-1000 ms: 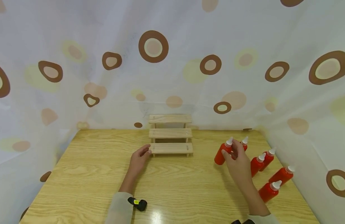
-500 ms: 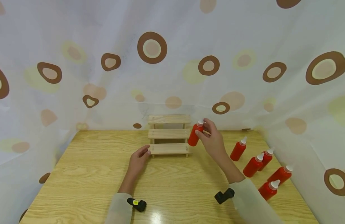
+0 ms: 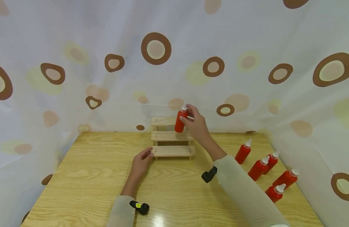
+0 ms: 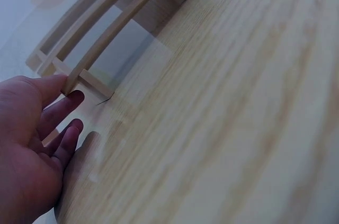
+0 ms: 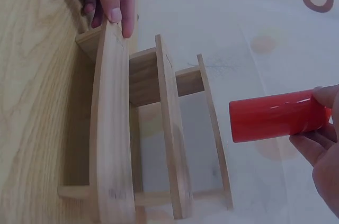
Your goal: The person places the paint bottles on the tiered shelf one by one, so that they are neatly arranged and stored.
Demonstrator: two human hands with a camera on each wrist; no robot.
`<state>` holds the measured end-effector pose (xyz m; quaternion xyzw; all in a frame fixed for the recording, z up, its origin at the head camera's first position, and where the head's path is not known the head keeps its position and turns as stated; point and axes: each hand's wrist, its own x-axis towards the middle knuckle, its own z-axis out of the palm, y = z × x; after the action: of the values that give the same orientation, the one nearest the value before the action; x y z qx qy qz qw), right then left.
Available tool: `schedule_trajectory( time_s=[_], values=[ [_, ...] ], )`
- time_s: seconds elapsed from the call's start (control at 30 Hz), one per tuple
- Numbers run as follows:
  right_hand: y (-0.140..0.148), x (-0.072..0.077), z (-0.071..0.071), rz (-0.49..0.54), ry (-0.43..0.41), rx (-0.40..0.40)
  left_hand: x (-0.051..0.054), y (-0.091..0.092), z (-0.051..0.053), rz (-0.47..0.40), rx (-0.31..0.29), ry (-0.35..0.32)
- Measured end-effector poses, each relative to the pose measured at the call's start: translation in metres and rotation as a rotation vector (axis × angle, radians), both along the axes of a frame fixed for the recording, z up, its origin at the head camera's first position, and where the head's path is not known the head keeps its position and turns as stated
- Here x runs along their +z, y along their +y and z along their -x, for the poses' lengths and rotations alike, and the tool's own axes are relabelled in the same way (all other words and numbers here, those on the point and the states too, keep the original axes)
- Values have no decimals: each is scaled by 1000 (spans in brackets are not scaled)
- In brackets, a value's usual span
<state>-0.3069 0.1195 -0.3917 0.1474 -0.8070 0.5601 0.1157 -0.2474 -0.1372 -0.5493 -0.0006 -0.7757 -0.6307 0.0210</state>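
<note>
My right hand [image 3: 197,125] grips a red squeeze bottle [image 3: 180,121] with a white nozzle, thumb and fingers around its upper part. In the head view the bottle is nearly upright, in front of the top step of a three-tier wooden rack [image 3: 172,151]. A gap shows between the bottle and the steps in the right wrist view, where the bottle's red body [image 5: 273,118] fills the right side. With thumb and forefinger, my left hand [image 3: 141,162] pinches the left end of the lowest step [image 4: 100,44]. The nozzle is partly hidden by the right fingers.
Several more red bottles [image 3: 258,169] stand on the right side of the wooden table [image 3: 174,192]. A white patterned sheet [image 3: 185,88] hangs behind the rack and along both sides.
My right hand has carried the red bottle left and up, from beside the other bottles to above the rack's upper steps. The left hand has stayed at the rack's lowest step.
</note>
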Motion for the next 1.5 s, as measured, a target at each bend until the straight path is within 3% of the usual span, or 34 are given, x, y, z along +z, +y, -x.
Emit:
schedule_trajectory(
  time_s=[0.37, 0.67, 1.1, 1.5],
  values=[
    [-33, -1, 35, -29, 34, 15, 2, 4, 0, -21, -4, -10],
    [-47, 0, 52, -52, -12, -11, 5, 9, -2, -18, 11, -9],
    [-59, -3, 56, -84, -19, 24, 3, 5, -1, -19, 9, 1],
    [-54, 0, 53, -82, 22, 7, 1, 2, 0, -25, 13, -13]
  ],
)
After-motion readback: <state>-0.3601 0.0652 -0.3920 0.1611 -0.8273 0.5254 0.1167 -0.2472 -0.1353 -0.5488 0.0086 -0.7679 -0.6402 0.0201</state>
